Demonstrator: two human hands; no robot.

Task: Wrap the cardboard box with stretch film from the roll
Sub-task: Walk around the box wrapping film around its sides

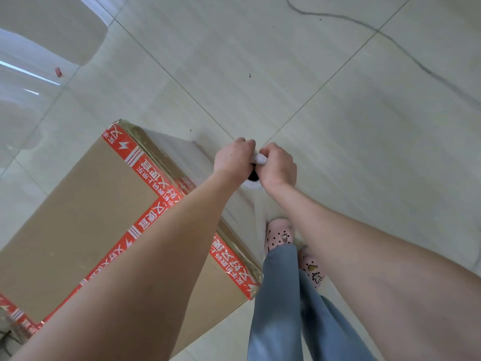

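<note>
Brown cardboard box point(86, 212) sits on the pale tiled floor point(338, 100) at 8 o'clock in the frame, top face up, one corner pointing to 12 o'clock. Red packing tape point(148, 173) runs along the top edges and across the middle seam. It is printed with white lightning-bolt icons, stripe blocks and white Chinese characters, upside down from this view. "又好又便宜" looks readable; the rest is too skewed to be sure of. Both bare forearms reach forward to frame centre, just off the box's 3 o'clock side. Left hand point(234, 158) and right hand point(279, 166) are knuckles-up and touching, fingers clenched around the top of the white stretch film roll point(261, 159). A white bit shows between the fists, with a dark core hole and white rim just below them. The roll stands roughly upright and is seen end-on, the rest hidden under the hands. Thin clear stretch film point(247, 212) shows faintly below the roll, by the box's right side. The upper box corner has a glossy sheen; I cannot tell exactly where the film attaches. At 5 o'clock are pink perforated clogs point(279, 234) with small charms and blue-grey trouser legs point(278, 295), just beside the box's near corner. A small red object point(58, 71) lies on the floor at 10 o'clock, well apart from the box. A thin dark line point(346, 18) crosses the tiles at 1 o'clock; cable or mark, cannot tell.
</note>
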